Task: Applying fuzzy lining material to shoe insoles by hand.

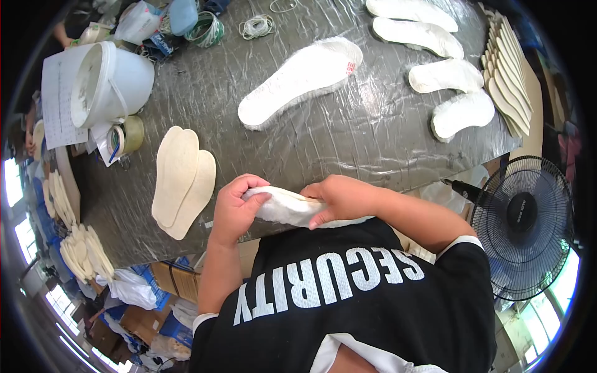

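Between my hands, at the table's near edge, is a white fluffy shoe insole (283, 209) with a thin cream layer along its upper edge. My left hand (236, 208) grips its left end, thumb on the fleece. My right hand (339, 200) pinches it further right, with the fingertips partly hidden behind. Left of my left hand lie two overlapping cream insoles (177, 177), flat on the table. A larger white fleece insole (298, 84) with a small red print lies farther off, past my hands.
Several white fleece insoles (444, 76) lie at the far right, beside a fanned row of cream insoles (507, 71). A white bucket (127, 84) and a tape roll (132, 133) stand at left. A black fan (522, 214) is at the right edge. Plastic film covers the table (373, 143).
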